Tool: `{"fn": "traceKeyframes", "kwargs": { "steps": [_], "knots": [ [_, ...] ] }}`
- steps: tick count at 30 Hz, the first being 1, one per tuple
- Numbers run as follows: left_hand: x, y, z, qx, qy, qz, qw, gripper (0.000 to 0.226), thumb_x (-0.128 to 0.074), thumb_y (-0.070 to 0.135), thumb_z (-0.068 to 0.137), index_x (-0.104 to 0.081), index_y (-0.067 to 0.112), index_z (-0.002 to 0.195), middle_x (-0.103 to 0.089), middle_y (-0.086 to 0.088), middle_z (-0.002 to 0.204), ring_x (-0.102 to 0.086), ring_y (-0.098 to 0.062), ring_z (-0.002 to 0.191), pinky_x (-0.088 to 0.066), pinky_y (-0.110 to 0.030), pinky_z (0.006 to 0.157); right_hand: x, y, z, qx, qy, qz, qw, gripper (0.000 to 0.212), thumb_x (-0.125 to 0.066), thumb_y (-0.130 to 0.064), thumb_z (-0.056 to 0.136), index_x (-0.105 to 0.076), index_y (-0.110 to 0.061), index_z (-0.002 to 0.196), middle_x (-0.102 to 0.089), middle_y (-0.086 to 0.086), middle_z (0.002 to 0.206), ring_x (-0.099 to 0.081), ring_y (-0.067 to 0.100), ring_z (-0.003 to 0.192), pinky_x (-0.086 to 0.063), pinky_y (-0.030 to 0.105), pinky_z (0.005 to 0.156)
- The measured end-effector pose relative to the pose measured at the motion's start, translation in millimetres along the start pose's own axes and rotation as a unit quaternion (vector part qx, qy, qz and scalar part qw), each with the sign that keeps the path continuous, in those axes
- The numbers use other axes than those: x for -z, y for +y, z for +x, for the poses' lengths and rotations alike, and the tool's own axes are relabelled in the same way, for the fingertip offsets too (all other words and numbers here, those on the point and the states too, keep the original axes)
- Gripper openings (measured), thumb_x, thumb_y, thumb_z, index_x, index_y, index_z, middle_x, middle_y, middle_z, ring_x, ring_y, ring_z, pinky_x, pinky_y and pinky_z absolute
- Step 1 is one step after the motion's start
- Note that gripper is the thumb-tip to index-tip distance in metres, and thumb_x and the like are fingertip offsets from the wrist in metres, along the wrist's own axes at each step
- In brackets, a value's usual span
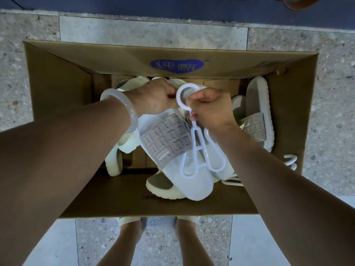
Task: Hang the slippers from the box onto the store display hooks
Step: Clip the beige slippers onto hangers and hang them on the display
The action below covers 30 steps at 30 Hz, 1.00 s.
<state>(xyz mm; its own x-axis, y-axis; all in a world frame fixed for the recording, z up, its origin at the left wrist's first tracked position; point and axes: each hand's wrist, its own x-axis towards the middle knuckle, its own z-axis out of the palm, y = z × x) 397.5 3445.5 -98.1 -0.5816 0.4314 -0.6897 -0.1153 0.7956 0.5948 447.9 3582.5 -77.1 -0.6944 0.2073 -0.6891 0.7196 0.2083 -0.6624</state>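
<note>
Evidently light, pliable foam: the slipper [169,150] hangs below the right hand [209,108] pinching the stiff hanger [194,135] neck; left hand [155,98] grips its heel.

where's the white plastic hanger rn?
Head view, centre-right: the white plastic hanger lies across the upturned slipper over the open cardboard box, its neck pinched by the right hand and the left hand beside its ring.

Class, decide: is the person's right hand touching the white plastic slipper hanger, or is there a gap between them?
Touching. In the head view the right hand pinches the neck of the white plastic slipper hanger just below its round hook, fingers curled around it.
</note>
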Motion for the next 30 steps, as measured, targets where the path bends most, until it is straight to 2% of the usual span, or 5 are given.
{"fn": "traceKeyframes", "kwargs": {
  "steps": [10, 14, 20, 25, 30],
  "knots": [
    [-26, 3, -4, 0.071, -0.01, -0.124, 0.99, 0.023, -0.054, 0.038, 0.088, -0.068, 0.022, 0.098, -0.064, 0.003, 0.097, -0.055, -0.013, 0.09, -0.038, -0.019, 0.068, 28, 5, 10, -0.105, -0.058, 0.183, 0.976, 0.007, -0.06, -0.004, 0.087, -0.058, -0.01, 0.085, -0.064, 0.008, 0.075, -0.064, 0.007, 0.052, -0.055, 0.02, 0.051],
    [-37, -2, 2, 0.088, 0.033, -0.122, 0.988, 0.038, -0.045, 0.038, 0.094, -0.065, 0.008, 0.106, -0.058, -0.006, 0.091, -0.049, -0.014, 0.072, -0.037, -0.021, 0.06, 73, 28, 36, -0.056, 0.131, -0.138, 0.98, 0.016, -0.061, -0.021, 0.087, -0.064, -0.009, 0.099, -0.061, 0.004, 0.089, -0.06, 0.016, 0.077, -0.05, 0.032, 0.068],
    [-34, -4, 2, 0.055, 0.045, -0.108, 0.992, 0.043, -0.04, 0.035, 0.097, -0.059, -0.004, 0.1, -0.058, -0.013, 0.082, -0.048, -0.024, 0.077, -0.037, -0.028, 0.064, 77, 33, 56, 0.028, -0.163, -0.297, 0.941, 0.041, -0.053, -0.031, 0.092, -0.046, -0.035, 0.132, -0.05, -0.006, 0.121, -0.047, 0.009, 0.1, -0.037, 0.023, 0.08],
    [-33, 2, -2, 0.018, 0.07, -0.189, 0.979, 0.037, -0.042, 0.032, 0.097, -0.063, 0.003, 0.107, -0.067, -0.006, 0.111, -0.059, -0.018, 0.101, -0.041, -0.022, 0.079, 79, 18, 68, 0.048, -0.228, -0.453, 0.861, 0.022, -0.064, -0.04, 0.082, -0.06, -0.019, 0.084, -0.053, -0.002, 0.096, -0.05, 0.016, 0.094, -0.036, 0.027, 0.076],
    [-33, 12, -4, 0.016, 0.027, -0.155, 0.987, 0.046, -0.036, 0.038, 0.098, -0.066, 0.003, 0.103, -0.066, -0.007, 0.111, -0.056, -0.021, 0.107, -0.04, -0.028, 0.096, 81, -3, 57, 0.114, -0.195, -0.376, 0.898, 0.024, -0.068, -0.035, 0.08, -0.056, -0.02, 0.066, -0.049, -0.011, 0.066, -0.046, 0.004, 0.06, -0.036, 0.01, 0.054]
  ]
}}
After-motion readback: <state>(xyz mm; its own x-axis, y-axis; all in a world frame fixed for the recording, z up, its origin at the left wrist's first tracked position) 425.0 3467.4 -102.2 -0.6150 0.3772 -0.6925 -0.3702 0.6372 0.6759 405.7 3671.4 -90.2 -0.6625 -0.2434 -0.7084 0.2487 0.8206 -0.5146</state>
